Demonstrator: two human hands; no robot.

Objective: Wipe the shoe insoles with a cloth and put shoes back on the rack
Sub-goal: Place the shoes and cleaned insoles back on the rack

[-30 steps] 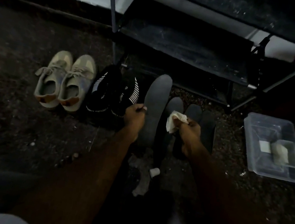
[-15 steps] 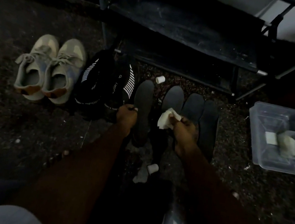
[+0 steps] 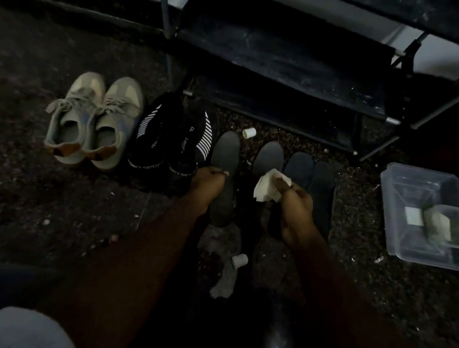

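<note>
Insole (image 3: 227,155): lowered from a second ago's raised tilt to the floor (image 3: 30,215), pinched in left hand (image 3: 208,181); cloth (image 3: 269,185) clutched in right hand (image 3: 296,204); next wipe likely.

Four flat insoles lie side by side on the dark floor, toes toward the black metal-framed shoe rack (image 3: 289,55). The left hand (image 3: 206,183) pinches the edge of the long grey insole (image 3: 226,148). To its right lie a second grey insole (image 3: 269,158) and two darker insoles (image 3: 300,166). The right hand (image 3: 296,207) holds a crumpled white cloth (image 3: 267,186) above them. Beige lace-up sneakers (image 3: 93,119) and black knit shoes with white stripes (image 3: 172,145) stand paired to the left.
</note>
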